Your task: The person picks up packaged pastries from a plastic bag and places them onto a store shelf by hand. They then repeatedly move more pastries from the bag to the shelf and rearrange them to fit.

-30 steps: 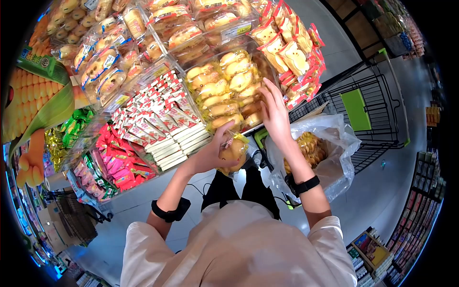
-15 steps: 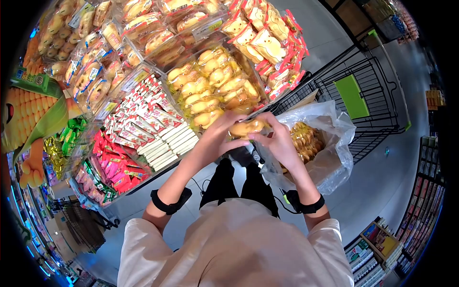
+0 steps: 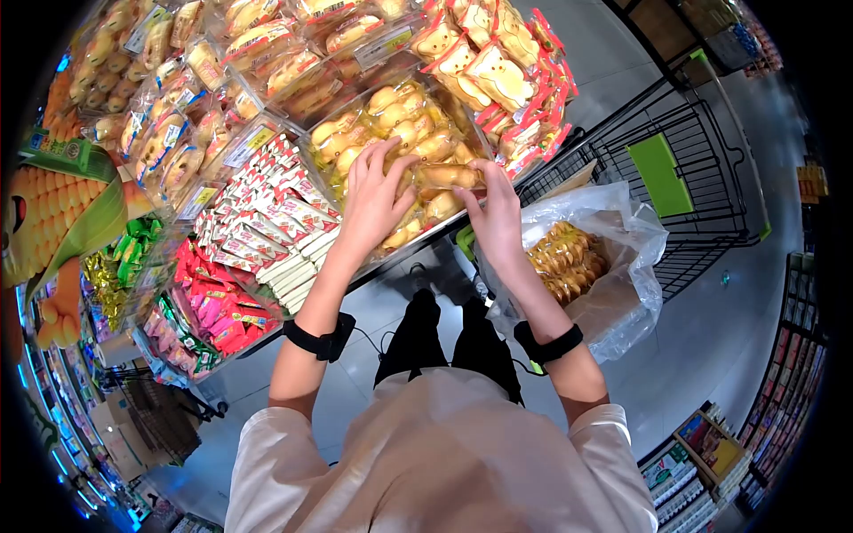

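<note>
My right hand [image 3: 494, 206] pinches the end of a packaged bread bun [image 3: 449, 176] in clear wrap, over the front of the bin of yellow-wrapped buns [image 3: 410, 111]. My left hand [image 3: 375, 197] lies over the same bin with its fingers spread, touching or just above the buns. It grips nothing that I can see. Beneath my right forearm, a carton lined with a clear plastic bag [image 3: 631, 266] holds more packaged buns [image 3: 567, 262].
A black wire shopping cart [image 3: 711, 178] with a green panel stands at the right. Red-edged bread packs [image 3: 498, 75] fill the bin beyond. White-and-red wrapped bars [image 3: 275, 213] and pink packets [image 3: 222, 302] lie in bins to the left.
Both hands have moved forward from the bin's front edge to over the buns. My left hand has let go of the packaged bun and spread its fingers; my right hand still holds it.
</note>
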Motion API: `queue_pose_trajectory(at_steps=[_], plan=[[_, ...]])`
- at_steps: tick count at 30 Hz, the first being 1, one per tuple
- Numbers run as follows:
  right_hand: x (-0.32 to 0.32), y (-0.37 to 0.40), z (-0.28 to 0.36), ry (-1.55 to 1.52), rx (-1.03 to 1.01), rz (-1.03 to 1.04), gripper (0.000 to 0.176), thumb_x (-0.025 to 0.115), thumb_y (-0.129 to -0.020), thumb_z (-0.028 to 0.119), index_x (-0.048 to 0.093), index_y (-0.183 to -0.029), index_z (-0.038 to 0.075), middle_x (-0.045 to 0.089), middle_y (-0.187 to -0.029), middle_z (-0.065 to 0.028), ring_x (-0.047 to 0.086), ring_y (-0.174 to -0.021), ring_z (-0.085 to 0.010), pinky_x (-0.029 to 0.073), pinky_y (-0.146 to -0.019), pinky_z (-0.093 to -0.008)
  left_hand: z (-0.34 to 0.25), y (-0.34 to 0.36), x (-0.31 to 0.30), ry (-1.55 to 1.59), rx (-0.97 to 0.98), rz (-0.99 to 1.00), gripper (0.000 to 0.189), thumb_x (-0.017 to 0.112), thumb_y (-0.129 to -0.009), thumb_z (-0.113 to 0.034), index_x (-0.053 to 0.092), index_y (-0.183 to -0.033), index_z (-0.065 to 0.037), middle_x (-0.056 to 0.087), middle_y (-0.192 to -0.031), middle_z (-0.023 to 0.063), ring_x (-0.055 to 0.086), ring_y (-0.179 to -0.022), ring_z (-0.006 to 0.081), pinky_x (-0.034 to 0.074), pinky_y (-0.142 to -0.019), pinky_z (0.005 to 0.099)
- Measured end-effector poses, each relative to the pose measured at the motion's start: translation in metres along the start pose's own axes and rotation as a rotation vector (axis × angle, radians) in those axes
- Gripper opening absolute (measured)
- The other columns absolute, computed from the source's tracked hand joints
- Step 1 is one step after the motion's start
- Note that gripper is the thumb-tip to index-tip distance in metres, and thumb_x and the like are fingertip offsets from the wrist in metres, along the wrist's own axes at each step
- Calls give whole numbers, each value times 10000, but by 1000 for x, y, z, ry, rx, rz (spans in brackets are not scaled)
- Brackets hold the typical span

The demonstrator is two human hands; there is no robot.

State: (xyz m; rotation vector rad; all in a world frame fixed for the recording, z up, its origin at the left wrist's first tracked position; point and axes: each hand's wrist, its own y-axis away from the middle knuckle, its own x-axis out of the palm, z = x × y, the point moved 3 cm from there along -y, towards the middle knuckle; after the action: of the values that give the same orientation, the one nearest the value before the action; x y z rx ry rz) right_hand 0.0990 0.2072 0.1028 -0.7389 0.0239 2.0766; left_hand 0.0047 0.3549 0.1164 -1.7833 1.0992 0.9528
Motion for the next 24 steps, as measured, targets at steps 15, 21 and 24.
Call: queue_pose_trajectory(at_steps=[15,21,24], plan=[[31,-16,-4,58,-67,-16,416,626,-777,28,439,-1147,-5,523,-977,-217,488,-949,-384,407,-847,-433,15,9,4,123,-27,-154,286,630,-721,-106,564,-997,-75,453,-1163,125,390,-1105,333,325,-957,435],[47,-28,-11,-179,196,-27,375,578,-847,109,410,-1154,-26,528,-971,-267,512,-938,-439,418,-820,-462,13,7,4,83,23,-135,335,619,-734,-103,575,-1065,-85,490,-1160,94,420,-1093,313,328,-965,430],[47,-28,-15,-4,153,-3,317,544,-886,183,430,-1076,-43,545,-956,-283,547,-894,-440,448,-770,-459,10,4,3,34,112,-115,381,609,-750,-104,574,-1129,-99,504,-1211,52,446,-1102,281,335,-966,426]])
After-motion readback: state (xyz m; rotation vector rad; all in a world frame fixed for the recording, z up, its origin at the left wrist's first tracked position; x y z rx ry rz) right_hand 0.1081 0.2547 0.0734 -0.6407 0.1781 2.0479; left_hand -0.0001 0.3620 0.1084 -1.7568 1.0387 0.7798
